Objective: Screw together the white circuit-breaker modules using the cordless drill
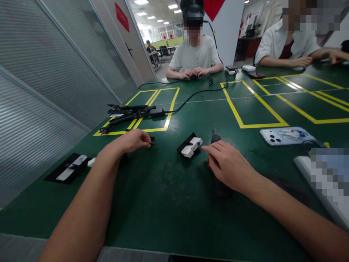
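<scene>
Green felt-like table top (169, 203) carries everything we are working over. Our left hand (135, 141) lies curled, knuckles up, its fingertips closed on a small black part (152, 141) that pokes out just past them; we cannot make out what the part is. Our right hand (230, 165) rests palm down with the fingers loosely extended and pointing left, lying over the dark handle of a screwdriver (215, 137), which it touches rather than grips, as far as we can tell. The screwdriver's long axis runs away from us, its thin shaft sticking up past the fingertips towards the far side of the table.

Between our two hands sits a small white module on a black pad (191, 146), its long axis slanting from near-left to far-right. It lies just left of our right fingertips and well right of the left hand, so the right hand is clearly the nearer one.

Further left, a flat black piece with white strips (68, 168) lies by our left forearm. A phone in a patterned case (286, 135) lies to the right. Opposite, another person's hands (193, 72) hold something dark.
</scene>
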`<state>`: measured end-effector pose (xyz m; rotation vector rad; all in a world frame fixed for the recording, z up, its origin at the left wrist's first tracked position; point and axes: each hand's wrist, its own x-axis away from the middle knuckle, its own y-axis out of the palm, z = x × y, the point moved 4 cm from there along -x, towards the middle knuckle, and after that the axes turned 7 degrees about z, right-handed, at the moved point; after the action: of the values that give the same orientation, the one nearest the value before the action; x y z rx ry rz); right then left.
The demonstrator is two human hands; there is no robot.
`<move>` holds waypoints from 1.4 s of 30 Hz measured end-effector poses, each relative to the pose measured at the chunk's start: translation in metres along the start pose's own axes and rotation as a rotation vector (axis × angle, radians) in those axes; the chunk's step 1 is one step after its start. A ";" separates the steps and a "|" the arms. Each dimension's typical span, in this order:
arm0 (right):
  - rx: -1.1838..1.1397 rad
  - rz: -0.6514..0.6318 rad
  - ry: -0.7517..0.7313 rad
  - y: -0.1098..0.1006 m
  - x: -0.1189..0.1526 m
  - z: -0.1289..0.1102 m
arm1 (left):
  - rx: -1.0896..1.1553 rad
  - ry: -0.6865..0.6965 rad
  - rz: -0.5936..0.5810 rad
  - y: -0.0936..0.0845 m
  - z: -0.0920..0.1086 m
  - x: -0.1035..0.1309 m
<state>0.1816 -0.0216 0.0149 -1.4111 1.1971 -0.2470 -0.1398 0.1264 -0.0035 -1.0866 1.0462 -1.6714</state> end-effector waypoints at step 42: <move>-0.365 0.107 0.039 0.001 0.003 0.022 | 0.273 0.575 0.256 0.046 0.188 0.065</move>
<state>0.1991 -0.0104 0.0065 -1.6543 1.3945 0.0216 0.0314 0.0171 0.0190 -0.2768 1.2014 -1.8860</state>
